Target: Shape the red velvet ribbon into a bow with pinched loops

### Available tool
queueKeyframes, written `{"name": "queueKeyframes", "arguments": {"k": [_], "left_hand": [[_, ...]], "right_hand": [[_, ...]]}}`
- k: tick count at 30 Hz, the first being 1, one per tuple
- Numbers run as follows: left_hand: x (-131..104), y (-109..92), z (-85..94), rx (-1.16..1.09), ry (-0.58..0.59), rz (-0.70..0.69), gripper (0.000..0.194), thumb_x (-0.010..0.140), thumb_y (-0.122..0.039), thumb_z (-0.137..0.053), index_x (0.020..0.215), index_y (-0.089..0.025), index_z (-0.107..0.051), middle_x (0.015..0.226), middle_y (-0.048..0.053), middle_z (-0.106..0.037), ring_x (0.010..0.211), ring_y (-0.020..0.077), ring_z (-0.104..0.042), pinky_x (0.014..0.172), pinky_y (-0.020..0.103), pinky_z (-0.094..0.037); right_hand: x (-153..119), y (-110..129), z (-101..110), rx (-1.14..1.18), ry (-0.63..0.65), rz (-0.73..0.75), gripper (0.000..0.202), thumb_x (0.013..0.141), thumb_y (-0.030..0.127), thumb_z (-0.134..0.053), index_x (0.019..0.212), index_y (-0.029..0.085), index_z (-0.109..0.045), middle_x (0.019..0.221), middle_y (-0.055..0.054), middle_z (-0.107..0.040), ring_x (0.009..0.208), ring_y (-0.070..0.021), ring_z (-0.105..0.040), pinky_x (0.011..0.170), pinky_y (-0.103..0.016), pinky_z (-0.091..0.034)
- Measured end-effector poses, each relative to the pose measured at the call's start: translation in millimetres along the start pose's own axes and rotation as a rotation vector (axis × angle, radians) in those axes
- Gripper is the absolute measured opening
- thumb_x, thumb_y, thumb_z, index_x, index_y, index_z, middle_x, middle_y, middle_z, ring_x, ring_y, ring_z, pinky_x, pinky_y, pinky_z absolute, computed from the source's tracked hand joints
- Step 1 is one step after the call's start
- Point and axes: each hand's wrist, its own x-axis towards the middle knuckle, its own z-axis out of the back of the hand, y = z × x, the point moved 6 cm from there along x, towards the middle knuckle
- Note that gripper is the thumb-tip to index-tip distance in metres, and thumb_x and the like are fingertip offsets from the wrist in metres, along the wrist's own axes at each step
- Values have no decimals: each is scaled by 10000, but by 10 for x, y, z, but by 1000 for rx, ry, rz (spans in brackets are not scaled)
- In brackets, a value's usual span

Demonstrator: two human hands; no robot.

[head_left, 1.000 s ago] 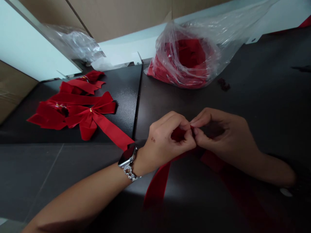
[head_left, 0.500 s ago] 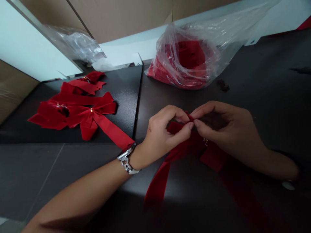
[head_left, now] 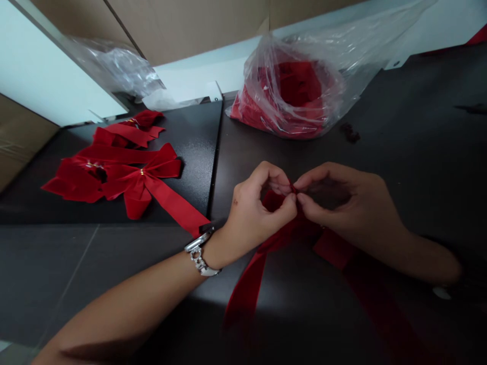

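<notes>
Red velvet ribbon (head_left: 247, 286) lies on the dark tabletop (head_left: 418, 126), its middle bunched up between both hands. Head view: left hand (head_left: 254, 213) and right hand (head_left: 350, 208) meet fingertip to fingertip, each grip pinching the ribbon's gathered centre; tails trail toward the near edge. Finished red bows (head_left: 117, 172) sit well apart to the left; plastic bag (head_left: 300, 86) of red ribbon behind.
</notes>
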Motion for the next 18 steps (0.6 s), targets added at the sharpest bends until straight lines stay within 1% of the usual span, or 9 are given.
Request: {"name": "queueKeyframes", "arguments": {"k": [3, 6, 11, 18], "left_hand": [[-42, 37, -25, 11, -27, 35, 191, 739, -133, -586, 858, -145, -436, 762, -11, -551, 709, 31, -542, 690, 150, -461], [-75, 85, -60, -11, -47, 83, 249, 745, -122, -578, 884, -161, -375, 754, -26, -547, 703, 27, -550, 691, 154, -462], [-102, 147, -95, -57, -76, 138, 319, 755, -133, -574, 882, -182, -286, 742, -47, -540, 687, 15, -543, 676, 144, -450], [-98, 186, -110, -78, -87, 190, 339, 760, -164, -570, 865, -186, -248, 738, -54, -533, 675, 11, -539, 684, 149, -440]], "right_hand": [[-17, -31, -33, 1, -12, 19, 122, 715, 167, -636, 830, 200, -614, 797, 0, -687, 719, -151, -676, 692, -257, -578], [-16, -55, -54, -17, -25, 25, 114, 717, 172, -625, 819, 207, -590, 785, -2, -673, 720, -158, -671, 686, -271, -580], [-3, -68, -74, -36, -25, 17, 175, 703, 132, -605, 859, 201, -571, 763, 8, -654, 709, -143, -659, 676, -248, -565], [3, -112, -85, -7, -18, 5, 214, 709, 105, -588, 898, 202, -562, 710, 30, -608, 684, -130, -637, 670, -236, -538]]}}
